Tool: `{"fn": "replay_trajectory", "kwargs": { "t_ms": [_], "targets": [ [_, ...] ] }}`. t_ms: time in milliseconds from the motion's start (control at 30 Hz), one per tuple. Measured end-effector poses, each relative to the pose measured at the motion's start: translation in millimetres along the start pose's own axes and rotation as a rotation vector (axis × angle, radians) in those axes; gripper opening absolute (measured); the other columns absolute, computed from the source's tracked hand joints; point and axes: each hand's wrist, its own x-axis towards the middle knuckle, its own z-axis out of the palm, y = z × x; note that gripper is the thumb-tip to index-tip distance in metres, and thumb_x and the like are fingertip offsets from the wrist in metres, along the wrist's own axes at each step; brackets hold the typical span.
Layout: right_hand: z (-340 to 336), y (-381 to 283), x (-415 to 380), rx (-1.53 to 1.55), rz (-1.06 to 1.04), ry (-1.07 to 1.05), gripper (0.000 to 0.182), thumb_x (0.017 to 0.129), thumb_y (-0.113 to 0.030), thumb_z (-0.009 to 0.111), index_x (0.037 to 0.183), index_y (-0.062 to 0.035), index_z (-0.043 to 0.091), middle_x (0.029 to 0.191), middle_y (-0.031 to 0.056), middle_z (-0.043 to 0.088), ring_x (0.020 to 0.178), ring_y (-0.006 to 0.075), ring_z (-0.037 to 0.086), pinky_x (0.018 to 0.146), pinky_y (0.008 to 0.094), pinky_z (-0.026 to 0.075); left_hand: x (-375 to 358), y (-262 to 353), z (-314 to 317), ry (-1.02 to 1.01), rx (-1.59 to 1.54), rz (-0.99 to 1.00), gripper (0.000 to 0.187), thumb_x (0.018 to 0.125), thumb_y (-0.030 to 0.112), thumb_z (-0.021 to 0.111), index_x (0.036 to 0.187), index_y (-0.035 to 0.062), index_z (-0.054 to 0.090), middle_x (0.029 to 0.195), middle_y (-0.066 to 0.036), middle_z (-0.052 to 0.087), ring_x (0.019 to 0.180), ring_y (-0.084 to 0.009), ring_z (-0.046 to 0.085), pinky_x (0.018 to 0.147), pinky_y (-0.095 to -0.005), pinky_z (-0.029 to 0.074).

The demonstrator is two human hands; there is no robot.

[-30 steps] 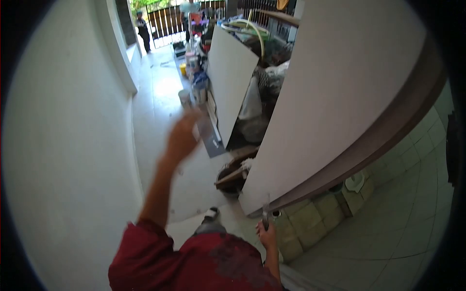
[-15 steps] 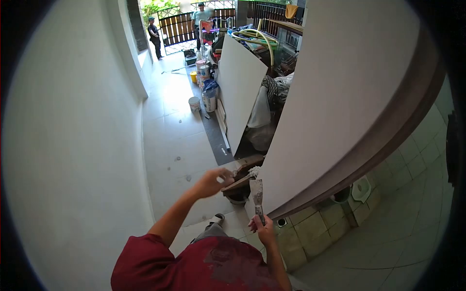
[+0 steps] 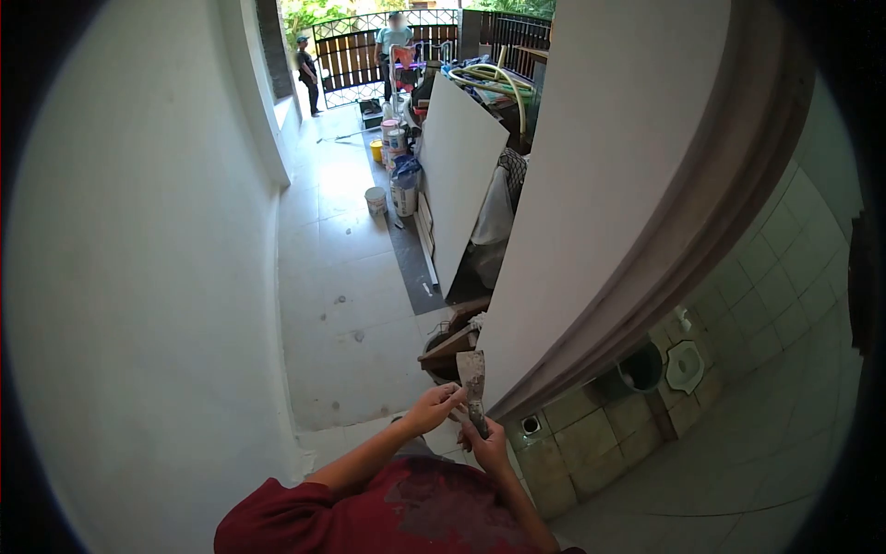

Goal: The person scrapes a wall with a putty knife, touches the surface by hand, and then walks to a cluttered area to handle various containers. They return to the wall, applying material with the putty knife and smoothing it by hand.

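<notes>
A putty knife (image 3: 471, 371) with a dirty, paint-smeared blade stands upright in my right hand (image 3: 487, 445), whose fingers are wrapped round its handle. My left hand (image 3: 437, 409) is close beside the lower blade, fingers bent and drawn together at its edge. Whether those fingertips touch the blade or pinch something small cannot be made out. Just beyond the hands, a bucket (image 3: 436, 369) on the floor holds pieces of brown wood (image 3: 449, 349).
A white wall (image 3: 591, 185) with a brown-framed opening rises at the right; beyond it are a squat toilet (image 3: 685, 367) and floor drain (image 3: 530, 425). Ahead, a large white board (image 3: 461, 157) leans beside paint pails (image 3: 403, 189). Two people stand by the gate (image 3: 346, 55).
My left hand has come down and right, from above the bucket to beside the blade. The putty knife and right hand have shifted slightly left and down. The view has turned a little.
</notes>
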Motion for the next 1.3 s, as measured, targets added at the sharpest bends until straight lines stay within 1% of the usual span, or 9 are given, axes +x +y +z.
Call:
{"fn": "replay_trajectory", "kwargs": {
  "t_ms": [100,200,333,600,767,1033,1100,1233,1300],
  "targets": [
    [-4,10,-5,-0.022,0.009,0.021,0.028,0.098,-0.03,0.064,0.091,-0.0027,0.063,0.07,0.0018,0.062,0.059,0.0066,0.055,0.054,0.0239,0.044,-6,-2,19,0.077,-0.115,0.01,0.032,0.102,0.034,0.054,0.102,0.0026,0.06,0.091,-0.001,0.062,0.085,-0.0109,0.06,0.073,-0.0282,0.054],
    [-8,14,-7,-0.061,-0.001,0.06,0.028,0.097,-0.028,0.064,0.096,-0.0009,0.065,0.07,0.0021,0.063,0.057,0.0069,0.054,0.053,0.0241,0.043,-9,1,33,0.132,-0.142,0.019,0.026,0.101,0.028,0.059,0.099,0.0029,0.062,0.089,-0.001,0.062,0.083,-0.0098,0.06,0.072,-0.0285,0.054],
    [-14,25,-13,-0.076,0.005,0.058,0.03,0.098,-0.031,0.063,0.096,-0.0012,0.065,0.07,0.0019,0.063,0.058,0.007,0.055,0.053,0.0241,0.044,-17,-6,36,0.146,-0.012,-0.023,0.024,0.1,0.026,0.06,0.094,0.0026,0.064,0.085,-0.001,0.062,0.081,-0.0094,0.06,0.073,-0.0289,0.054],
    [-31,15,-5,-0.282,-0.042,0.051,0.032,0.097,-0.035,0.063,0.088,-0.0034,0.061,0.07,0.0006,0.062,0.061,0.0084,0.057,0.057,0.0254,0.046,11,30,32,0.319,-0.344,-0.044,0.024,0.097,0.025,0.065,0.093,0.0018,0.067,0.085,-0.002,0.066,0.078,-0.0095,0.061,0.072,-0.0264,0.05],
    [-36,7,-10,-0.289,-0.038,0.09,0.032,0.096,-0.033,0.065,0.086,-0.003,0.062,0.07,0.0003,0.061,0.062,0.0081,0.057,0.059,0.026,0.046,22,33,14,0.241,-0.203,0.017,0.022,0.096,0.025,0.067,0.089,0.0043,0.066,0.083,0.0,0.067,0.076,-0.0074,0.06,0.069,-0.0248,0.048],
    [-47,5,-29,-0.461,-0.067,0.265,0.031,0.094,-0.03,0.066,0.084,-0.0012,0.064,0.069,0.0009,0.063,0.064,0.0071,0.057,0.059,0.026,0.046,53,31,21,0.167,-0.29,-0.008,0.021,0.095,0.026,0.068,0.095,0.0048,0.066,0.087,-0.001,0.068,0.074,-0.0067,0.061,0.067,-0.0237,0.049],
    [-51,6,-36,-0.48,-0.089,0.371,0.03,0.095,-0.029,0.066,0.083,-0.0012,0.065,0.069,0.0007,0.063,0.064,0.008,0.058,0.06,0.0255,0.046,78,36,16,0.31,-0.403,-0.016,0.021,0.097,0.025,0.065,0.099,0.0042,0.065,0.086,-0.001,0.066,0.072,-0.0074,0.06,0.066,-0.0229,0.049],
    [-39,-43,-47,-0.254,-0.147,0.545,0.027,0.094,-0.026,0.066,0.087,-0.0003,0.065,0.073,0.0032,0.065,0.061,0.0103,0.057,0.06,0.0278,0.048,135,48,-5,0.37,-0.406,0.067,0.02,0.098,0.024,0.062,0.102,0.0052,0.063,0.082,-0.001,0.062,0.068,-0.0076,0.055,0.064,-0.0222,0.048],
    [-33,-72,-41,-0.105,-0.24,0.49,0.02,0.097,-0.02,0.063,0.094,-0.0008,0.064,0.078,0.0039,0.065,0.065,0.01,0.057,0.062,0.026,0.048,159,61,-10,0.306,-0.409,0.1,0.019,0.098,0.024,0.062,0.102,0.006,0.062,0.083,0.0,0.06,0.069,-0.0075,0.054,0.063,-0.0223,0.048]
  ]
}}
